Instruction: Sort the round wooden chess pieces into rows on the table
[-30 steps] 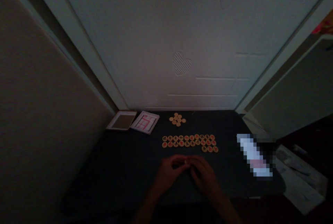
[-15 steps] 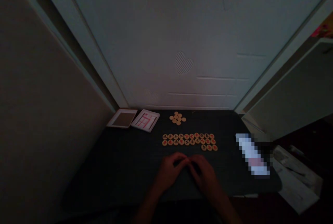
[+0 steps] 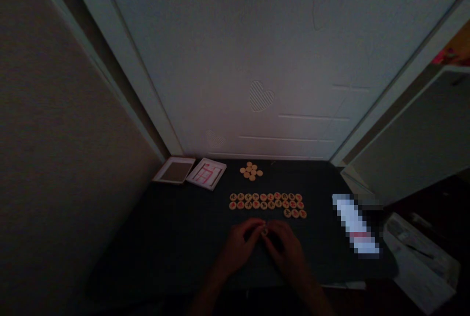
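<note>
My left hand [image 3: 239, 243] and my right hand [image 3: 285, 245] meet above the dark table, fingertips pinched together. Between them is a small round Chinese chess piece [image 3: 265, 231], mostly covered by the fingers. Just beyond the hands, face-up Chinese chess pieces [image 3: 256, 205] with red and black characters lie in two long rows. A short third row [image 3: 295, 214] of three sits at the right end, close to my right hand. Farther back, a loose cluster of several pale pieces [image 3: 253, 172] shows blank faces.
At the table's back left lie an open shallow box [image 3: 156, 177] and a white box part with red lines [image 3: 206, 174]. A blurred-out bright object [image 3: 354, 225] lies at the right. The wall panel [image 3: 205, 61] rises behind the dark table [image 3: 165, 237]. Papers [image 3: 422, 267] sit lower right.
The camera has tilted slightly, so the scene sits a little lower. My hands stay together; the fingertips have parted slightly, and the piece between them now shows.
</note>
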`<state>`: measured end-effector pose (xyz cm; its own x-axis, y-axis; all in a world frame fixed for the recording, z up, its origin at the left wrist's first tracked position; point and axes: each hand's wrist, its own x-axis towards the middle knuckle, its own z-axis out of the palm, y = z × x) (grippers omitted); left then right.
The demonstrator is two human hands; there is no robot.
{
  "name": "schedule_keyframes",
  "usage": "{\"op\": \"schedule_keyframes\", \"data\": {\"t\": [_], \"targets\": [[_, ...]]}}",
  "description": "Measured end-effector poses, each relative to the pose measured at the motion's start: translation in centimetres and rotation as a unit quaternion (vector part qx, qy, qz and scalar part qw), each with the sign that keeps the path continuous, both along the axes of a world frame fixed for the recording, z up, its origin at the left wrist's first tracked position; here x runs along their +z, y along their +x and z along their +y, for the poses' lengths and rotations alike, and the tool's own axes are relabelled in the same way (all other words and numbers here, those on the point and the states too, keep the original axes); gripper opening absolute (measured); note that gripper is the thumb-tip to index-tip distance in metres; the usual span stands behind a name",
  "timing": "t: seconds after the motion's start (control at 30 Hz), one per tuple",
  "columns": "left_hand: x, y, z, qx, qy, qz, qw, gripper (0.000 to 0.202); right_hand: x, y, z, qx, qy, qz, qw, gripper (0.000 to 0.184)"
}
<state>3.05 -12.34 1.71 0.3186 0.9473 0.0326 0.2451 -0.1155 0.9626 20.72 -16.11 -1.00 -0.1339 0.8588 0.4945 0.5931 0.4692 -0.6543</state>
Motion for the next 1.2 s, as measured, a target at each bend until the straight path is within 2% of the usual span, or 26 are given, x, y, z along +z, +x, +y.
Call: {"op": "schedule_keyframes", "data": {"t": [0.37,0.73,1.03,1.2], "targets": [[-0.47,-0.02,-0.14,-0.009,-0.026,-0.054,0.998,0.018,-0.27,0.19,-0.13,0.015,0.022,-0.003,1.000,0.030],[0.19,-0.05,-0.18,-0.018,-0.036,-0.041,0.998,0.014,-0.21,0.32,-0.04,0.014,0.004,-0.003,1.000,0.021],[-0.08,-0.10,-0.27,-0.026,-0.041,-0.064,0.997,0.019,-0.45,0.44,-0.09,0.030,0.030,-0.023,0.999,0.039],[-0.56,-0.03,-0.04,-0.005,-0.046,-0.068,0.997,0.018,-0.56,0.43,-0.21,0.049,0.018,-0.030,0.998,0.044]]}}
